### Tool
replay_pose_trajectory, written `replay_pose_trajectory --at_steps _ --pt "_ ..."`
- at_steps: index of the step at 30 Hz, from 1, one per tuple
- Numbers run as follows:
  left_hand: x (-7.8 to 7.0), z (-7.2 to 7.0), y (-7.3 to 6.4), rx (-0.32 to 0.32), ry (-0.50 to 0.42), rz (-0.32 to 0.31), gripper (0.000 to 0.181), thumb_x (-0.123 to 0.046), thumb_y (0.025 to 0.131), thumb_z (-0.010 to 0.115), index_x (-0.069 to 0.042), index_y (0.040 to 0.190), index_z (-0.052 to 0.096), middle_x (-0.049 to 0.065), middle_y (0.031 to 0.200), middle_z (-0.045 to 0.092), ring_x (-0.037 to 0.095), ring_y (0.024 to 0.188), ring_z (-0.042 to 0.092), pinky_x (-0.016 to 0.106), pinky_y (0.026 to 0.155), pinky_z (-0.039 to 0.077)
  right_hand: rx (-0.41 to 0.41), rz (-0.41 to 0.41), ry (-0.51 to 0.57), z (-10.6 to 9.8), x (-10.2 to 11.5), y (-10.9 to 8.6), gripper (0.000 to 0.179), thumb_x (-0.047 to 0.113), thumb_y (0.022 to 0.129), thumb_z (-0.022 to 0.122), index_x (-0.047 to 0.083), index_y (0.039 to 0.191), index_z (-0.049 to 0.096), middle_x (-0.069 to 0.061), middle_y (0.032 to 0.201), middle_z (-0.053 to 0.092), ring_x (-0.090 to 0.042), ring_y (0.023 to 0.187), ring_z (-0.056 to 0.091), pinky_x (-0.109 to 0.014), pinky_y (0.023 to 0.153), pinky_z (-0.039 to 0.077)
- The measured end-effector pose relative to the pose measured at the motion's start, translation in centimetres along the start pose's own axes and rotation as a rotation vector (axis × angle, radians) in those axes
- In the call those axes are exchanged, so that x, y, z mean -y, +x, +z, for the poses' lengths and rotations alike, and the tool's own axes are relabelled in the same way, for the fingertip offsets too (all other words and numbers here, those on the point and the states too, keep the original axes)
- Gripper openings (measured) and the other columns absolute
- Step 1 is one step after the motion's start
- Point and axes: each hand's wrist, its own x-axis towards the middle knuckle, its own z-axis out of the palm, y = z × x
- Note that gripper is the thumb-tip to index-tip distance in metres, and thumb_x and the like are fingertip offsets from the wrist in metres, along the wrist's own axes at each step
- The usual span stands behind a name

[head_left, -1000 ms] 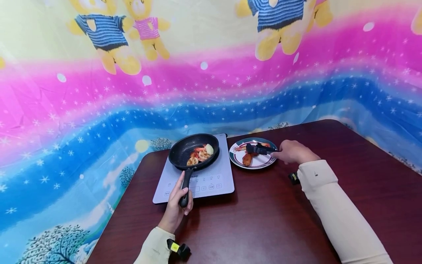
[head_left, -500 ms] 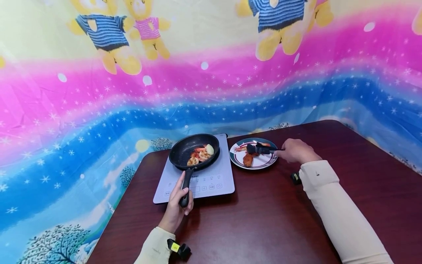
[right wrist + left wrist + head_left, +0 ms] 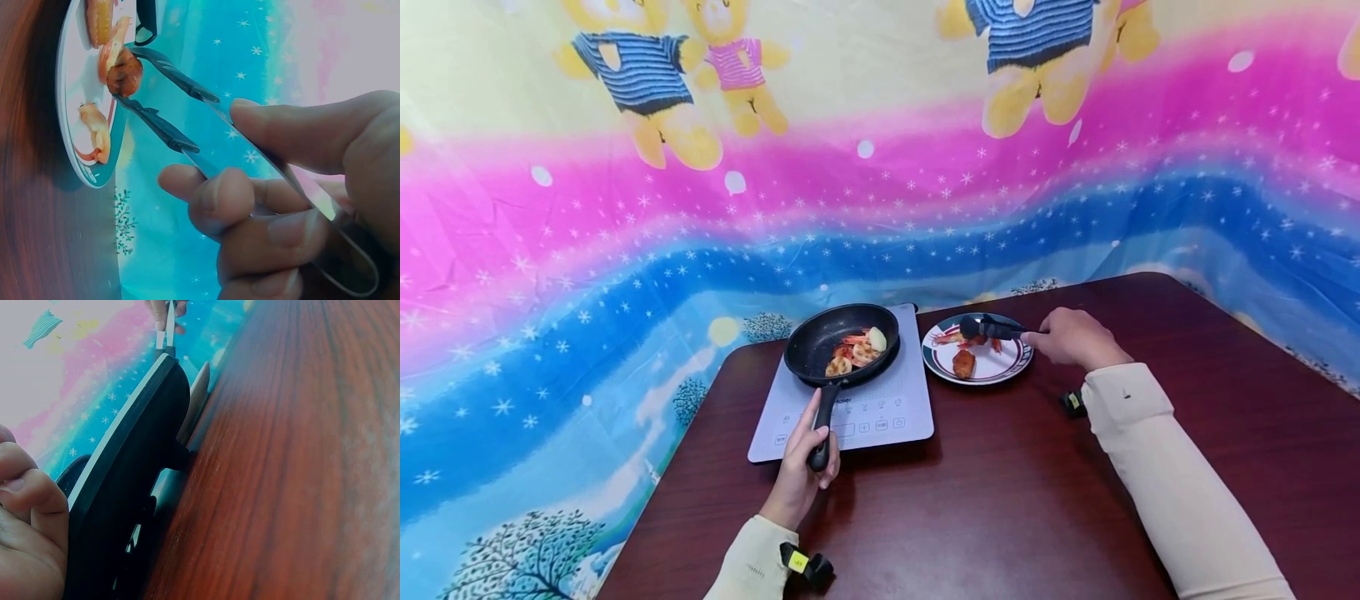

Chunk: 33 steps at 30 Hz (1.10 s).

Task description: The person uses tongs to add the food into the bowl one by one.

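Observation:
With its index finger stretched along it, my left hand (image 3: 796, 479) holds the black handle (image 3: 824, 412) of a frying pan (image 3: 808, 350). Shrimp and browned slices (image 3: 863, 353) lie at the right side of the pan, along with a pale piece (image 3: 877, 338). My right hand (image 3: 1072, 340) grips metal tongs (image 3: 164, 132) with black tips, thumb on one arm and fingers around the other. A browned, rounded piece of food (image 3: 125, 72) sits between the tips, close over the plate (image 3: 1003, 367). Another browned piece (image 3: 964, 363) and shrimp (image 3: 95, 128) lie on that plate.
The pan rests on a white induction cooktop (image 3: 895, 408) with touch controls. Under it is a dark red-brown wooden table (image 3: 1000, 517). A colourful cartoon-printed cloth (image 3: 865, 217) hangs right behind the table's far edge.
The tong tips have moved slightly up and back over the plate with the browned piece, and more of the plate's middle shows. The left hand and pan have stayed still.

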Motion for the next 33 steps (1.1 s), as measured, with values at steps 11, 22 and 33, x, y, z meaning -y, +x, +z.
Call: replay_pose_trajectory --at_steps 11,22,33 --pt "0.0 0.0 0.0 0.002 -0.005 0.006 0.065 -0.013 0.101 0.035 -0.010 0.155 0.000 0.001 0.061 0.051 0.011 0.049 0.046 0.021 0.039 0.033 -0.040 -0.003 0.008 0.2 1.1 -0.1 0.043 0.042 0.096 0.052 0.003 0.097 0.072 -0.005 0.065 0.049 -0.022 0.064 0.046 -0.031 0.052 0.036" --pt "-0.1 0.0 -0.1 -0.001 -0.004 0.002 0.065 -0.014 0.101 0.036 -0.010 0.155 0.000 0.001 0.061 0.051 0.011 0.049 0.046 0.021 0.040 0.034 -0.138 -0.104 0.032 1.2 3.5 -0.2 0.049 0.041 0.097 0.053 -0.003 0.116 0.066 -0.016 0.093 0.063 -0.028 0.082 0.053 -0.037 0.065 0.045" --pt "-0.1 0.0 -0.1 -0.003 -0.005 -0.012 0.065 -0.015 0.101 0.036 -0.011 0.156 0.000 0.002 0.061 0.051 0.011 0.049 0.046 0.020 0.040 0.035 -0.243 -0.274 0.054 4.4 7.3 -0.4 0.051 0.039 0.095 0.057 0.001 0.127 0.062 -0.016 0.104 0.068 -0.029 0.091 0.060 -0.045 0.077 0.052"
